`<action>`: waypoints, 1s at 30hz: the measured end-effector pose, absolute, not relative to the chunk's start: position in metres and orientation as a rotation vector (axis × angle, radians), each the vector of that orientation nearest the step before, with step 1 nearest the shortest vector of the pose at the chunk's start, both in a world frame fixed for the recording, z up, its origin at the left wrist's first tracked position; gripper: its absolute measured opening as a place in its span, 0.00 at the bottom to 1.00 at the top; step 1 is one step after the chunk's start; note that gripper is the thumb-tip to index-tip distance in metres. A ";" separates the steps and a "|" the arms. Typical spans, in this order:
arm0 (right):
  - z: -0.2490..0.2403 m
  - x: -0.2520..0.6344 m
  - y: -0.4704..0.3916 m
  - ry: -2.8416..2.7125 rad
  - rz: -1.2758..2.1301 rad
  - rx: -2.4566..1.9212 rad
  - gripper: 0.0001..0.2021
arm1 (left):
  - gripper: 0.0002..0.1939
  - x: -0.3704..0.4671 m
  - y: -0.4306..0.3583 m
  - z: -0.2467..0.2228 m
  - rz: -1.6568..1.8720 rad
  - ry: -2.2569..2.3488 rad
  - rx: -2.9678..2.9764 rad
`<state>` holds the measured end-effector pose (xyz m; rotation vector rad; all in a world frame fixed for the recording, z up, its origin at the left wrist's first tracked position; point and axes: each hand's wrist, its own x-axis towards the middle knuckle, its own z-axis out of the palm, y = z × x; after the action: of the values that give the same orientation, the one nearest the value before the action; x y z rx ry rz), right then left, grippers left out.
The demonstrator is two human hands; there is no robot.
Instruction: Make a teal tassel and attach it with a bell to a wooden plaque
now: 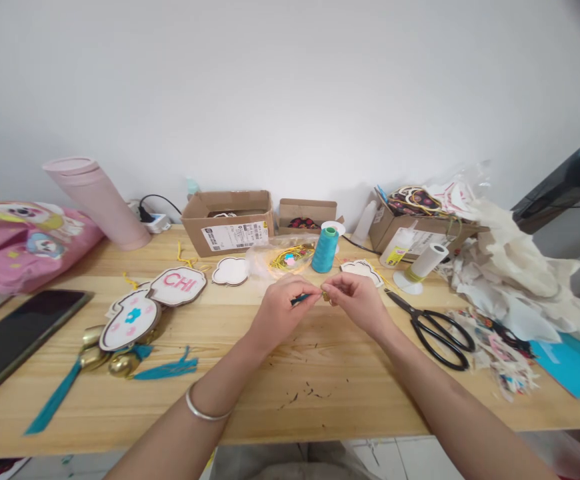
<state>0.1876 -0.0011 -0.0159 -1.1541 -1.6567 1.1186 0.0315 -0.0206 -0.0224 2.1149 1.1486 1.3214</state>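
My left hand (286,301) and my right hand (357,301) meet over the middle of the table, fingers pinched. Between the fingertips shows a small brass-coloured bell (325,295), gripped by my right hand. A bit of teal tassel (300,299) pokes out from my left fingers; most of it is hidden. Just beyond my hands stands a cone of teal thread (325,250). Off to the left lie finished-looking padded charms, one lettered CHI (178,286) and one with a blue flower (131,319), beside brass bells (123,364) with teal tassels (166,369).
Black-handled scissors (440,333) lie right of my right forearm, near fabric scraps (507,360). Cardboard boxes (230,223) line the wall, with a glue bottle (397,248) and a white spool (427,261) at right. A phone (20,333) and a pink tumbler (100,203) are at left.
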 end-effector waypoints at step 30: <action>-0.023 0.190 0.000 -1.937 0.359 -0.962 0.03 | 0.11 0.031 -0.016 -0.030 0.986 0.945 1.066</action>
<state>0.1902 -0.0005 -0.0229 -0.9616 -1.9370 0.3593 0.0309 -0.0156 -0.0303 1.0663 0.9447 0.9858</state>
